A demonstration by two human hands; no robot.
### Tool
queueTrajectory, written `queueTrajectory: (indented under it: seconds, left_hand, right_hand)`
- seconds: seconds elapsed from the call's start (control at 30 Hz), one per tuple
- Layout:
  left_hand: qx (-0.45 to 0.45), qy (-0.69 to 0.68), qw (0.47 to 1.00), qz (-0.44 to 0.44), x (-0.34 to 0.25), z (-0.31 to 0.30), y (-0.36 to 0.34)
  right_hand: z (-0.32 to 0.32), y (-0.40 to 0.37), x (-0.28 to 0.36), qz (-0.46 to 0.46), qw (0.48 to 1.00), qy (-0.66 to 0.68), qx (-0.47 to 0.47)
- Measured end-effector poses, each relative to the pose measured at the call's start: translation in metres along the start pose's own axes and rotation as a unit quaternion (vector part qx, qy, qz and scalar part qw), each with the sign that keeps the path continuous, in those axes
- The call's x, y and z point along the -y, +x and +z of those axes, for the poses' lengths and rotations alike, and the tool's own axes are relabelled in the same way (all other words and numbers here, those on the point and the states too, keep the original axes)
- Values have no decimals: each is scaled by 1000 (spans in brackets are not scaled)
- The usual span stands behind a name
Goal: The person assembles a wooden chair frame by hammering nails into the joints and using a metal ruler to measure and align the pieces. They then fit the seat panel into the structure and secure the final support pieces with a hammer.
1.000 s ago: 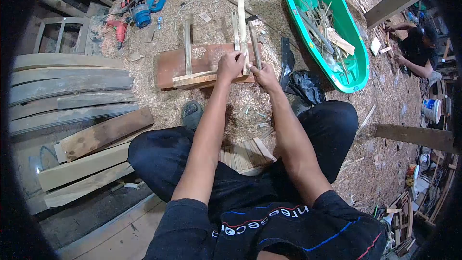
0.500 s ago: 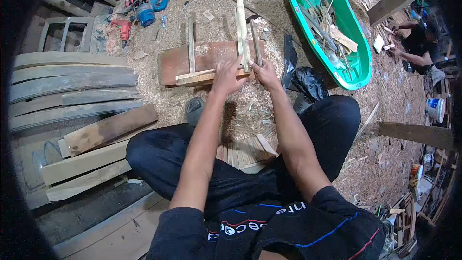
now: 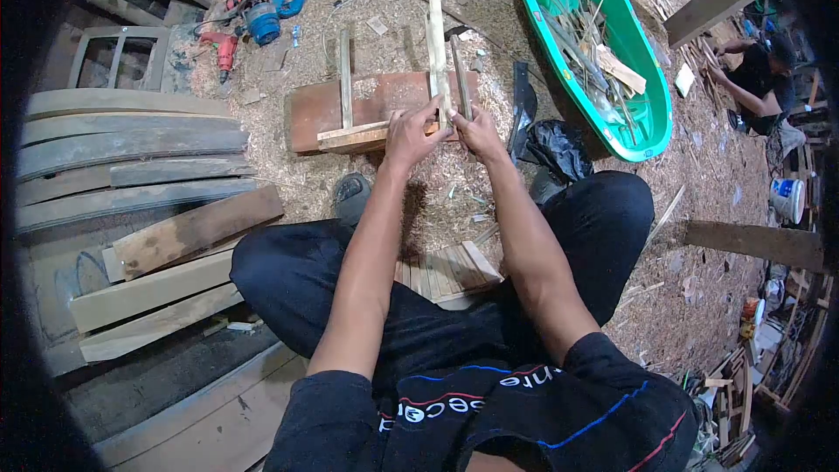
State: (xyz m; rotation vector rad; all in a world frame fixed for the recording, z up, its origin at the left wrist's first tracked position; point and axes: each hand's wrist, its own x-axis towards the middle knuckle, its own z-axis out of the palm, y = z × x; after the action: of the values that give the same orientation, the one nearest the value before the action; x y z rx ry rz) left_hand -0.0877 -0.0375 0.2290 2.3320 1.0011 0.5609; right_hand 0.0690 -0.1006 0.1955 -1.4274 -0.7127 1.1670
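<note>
A wooden frame of a crosspiece (image 3: 354,136) and upright strips lies over a reddish-brown board (image 3: 315,109). My left hand (image 3: 414,133) grips the right end of the crosspiece, its fingertips at the foot of a long pale strip (image 3: 436,26). Close beside it, my right hand (image 3: 478,133) has its fingers closed at the lower end of a darker thin strip (image 3: 461,70), with the thumb near the pale strip. A third upright strip (image 3: 346,79) stands at the frame's left. The fingers partly hide the joint between the pale strip and the crosspiece.
A green tub (image 3: 642,127) of wood scraps is at upper right. A blue power tool (image 3: 262,24) and a red drill (image 3: 225,52) lie at upper left. Planks (image 3: 131,144) line the left side. A co-worker (image 3: 760,79) sits at far right, near a post (image 3: 752,245).
My left hand has shifted slightly, its fingers now closer round the foot of the pale strip. The view has moved a little; otherwise the pieces look much the same.
</note>
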Motion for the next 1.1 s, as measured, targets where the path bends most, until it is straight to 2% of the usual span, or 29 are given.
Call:
queueTrajectory:
  seconds: [0.03, 0.13, 0.37, 0.47, 0.67, 0.73, 0.87, 0.93, 1.03, 1.1]
  left_hand:
    - [-12, 1, 1000, 23, 2, 1, 0]
    - [14, -4, 1000, 3, 3, -1, -1]
    - [6, -15, 1000, 6, -2, -3, -1]
    - [17, -19, 1000, -12, -2, -3, 0]
    - [24, -40, 998, -34, 2, 0, 2]
    - [26, -57, 997, -39, 4, 1, 2]
    - [6, -30, 999, -35, 2, 1, 1]
    - [5, -48, 998, -27, 4, 3, 2]
    - [-2, 6, 1000, -18, 5, 5, 2]
    - [25, -47, 997, -53, 4, 3, 3]
  right_hand:
    - [1, -1, 3, 0, 1000, 7, 4]
    - [4, 2, 2, -16, 999, 49, 16]
    - [3, 4, -8, -38, 995, 90, 14]
    - [-5, 8, -12, 28, 998, 43, 20]
    - [1, -4, 6, 23, 995, 93, 9]
    - [2, -6, 9, 31, 998, 60, -1]
    - [1, 2, -8, -3, 998, 63, -5]
    - [2, 0, -3, 13, 998, 58, -15]
    - [3, -3, -4, -1, 996, 87, -16]
    - [4, 0, -11, -5, 996, 88, -24]
